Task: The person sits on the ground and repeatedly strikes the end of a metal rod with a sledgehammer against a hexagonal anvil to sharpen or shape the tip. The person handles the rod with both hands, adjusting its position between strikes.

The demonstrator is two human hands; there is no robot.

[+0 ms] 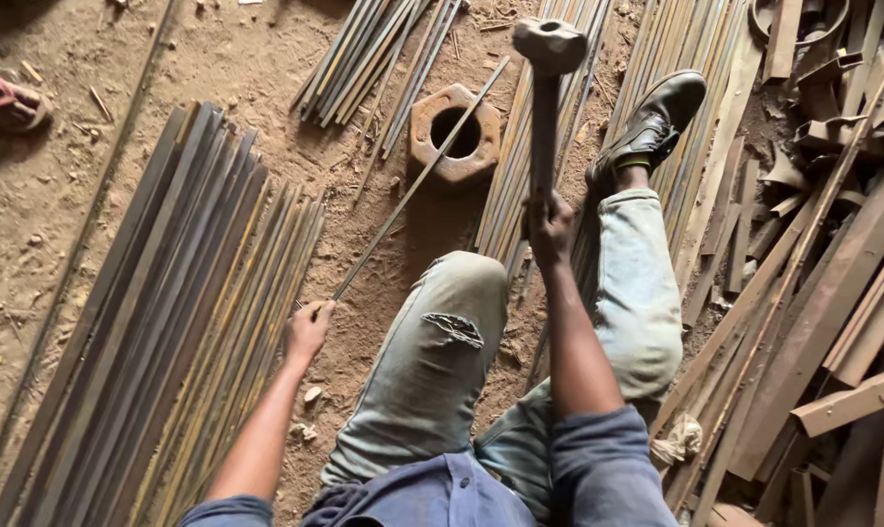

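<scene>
Centre frame: a thin metal rod (417, 181) lies across a rusty hexagonal block (454, 134), its near end gripped by the left hand (307, 330). The right hand (549, 229) clenches a raised hammer (547, 88). Flat steel strips (159, 312) fill the lower left, partly cut off.

Rust-brown hexagonal nut (454, 134), grey hammer (548, 46) — faded, ripped blue jeans (432, 361).

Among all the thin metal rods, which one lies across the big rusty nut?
The single rod held at its near end by the left hand. It crosses the hexagonal nut diagonally; the others lie in bundles on the ground.
</scene>
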